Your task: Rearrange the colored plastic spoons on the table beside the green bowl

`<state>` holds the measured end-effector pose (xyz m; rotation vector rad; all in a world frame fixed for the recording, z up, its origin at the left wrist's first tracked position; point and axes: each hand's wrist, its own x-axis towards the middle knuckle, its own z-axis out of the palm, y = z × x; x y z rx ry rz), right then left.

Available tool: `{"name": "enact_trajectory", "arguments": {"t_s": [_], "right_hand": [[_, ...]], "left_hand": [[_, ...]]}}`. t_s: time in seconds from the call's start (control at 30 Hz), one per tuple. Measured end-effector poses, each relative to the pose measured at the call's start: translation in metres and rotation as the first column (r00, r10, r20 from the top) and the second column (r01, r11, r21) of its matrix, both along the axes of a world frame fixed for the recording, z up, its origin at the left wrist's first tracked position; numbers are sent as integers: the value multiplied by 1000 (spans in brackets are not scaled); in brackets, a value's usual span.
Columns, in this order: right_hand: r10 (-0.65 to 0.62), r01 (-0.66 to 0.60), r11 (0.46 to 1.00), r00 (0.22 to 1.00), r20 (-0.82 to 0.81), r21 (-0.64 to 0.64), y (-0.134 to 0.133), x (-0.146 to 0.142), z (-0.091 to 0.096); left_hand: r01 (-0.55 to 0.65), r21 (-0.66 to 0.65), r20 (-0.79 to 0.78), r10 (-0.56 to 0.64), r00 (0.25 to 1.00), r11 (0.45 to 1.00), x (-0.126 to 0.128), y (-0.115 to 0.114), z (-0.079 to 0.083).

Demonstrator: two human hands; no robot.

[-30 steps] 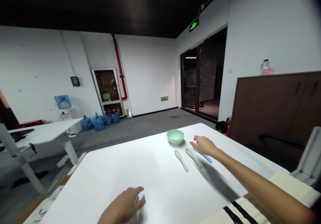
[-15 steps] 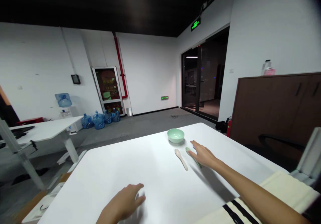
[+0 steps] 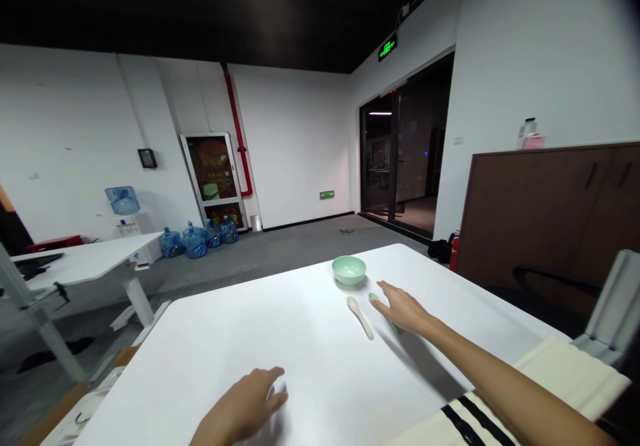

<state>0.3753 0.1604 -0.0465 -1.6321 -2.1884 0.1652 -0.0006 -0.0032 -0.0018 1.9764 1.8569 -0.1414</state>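
A mint-green bowl (image 3: 349, 269) stands on the white table (image 3: 240, 353) towards its far edge. Just in front of it lies a beige spoon (image 3: 361, 317). To its right lies a green spoon (image 3: 375, 298), mostly covered by my right hand (image 3: 403, 309), whose fingers are stretched out flat over it. A blue spoon seen earlier is hidden under that hand. My left hand (image 3: 245, 406) rests palm down on the near part of the table, fingers loosely spread, holding nothing.
A striped cream cloth (image 3: 500, 399) lies at the table's near right corner. A dark chair (image 3: 555, 286) and brown cabinet (image 3: 550, 213) stand to the right. Another white desk (image 3: 85, 263), water bottles (image 3: 195, 239) and a glass door (image 3: 400, 166) are beyond.
My right hand has slid left from the blue spoon onto the green spoon, now covering both. The left hand has stayed in place.
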Motion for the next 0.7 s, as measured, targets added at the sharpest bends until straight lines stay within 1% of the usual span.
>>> {"name": "enact_trajectory", "arguments": {"t_s": [0.33, 0.53, 0.7], "right_hand": [[-23, 21, 998, 999, -31, -62, -7, -3, 11], [-68, 65, 994, 997, -38, -83, -1, -8, 17], [-33, 32, 997, 999, -7, -74, 7, -22, 31]], "left_hand": [[-6, 2, 17, 6, 1000, 1000, 0, 0, 0], [3, 7, 20, -4, 1000, 1000, 2, -2, 3], [3, 17, 36, -4, 999, 1000, 2, -5, 5]]}}
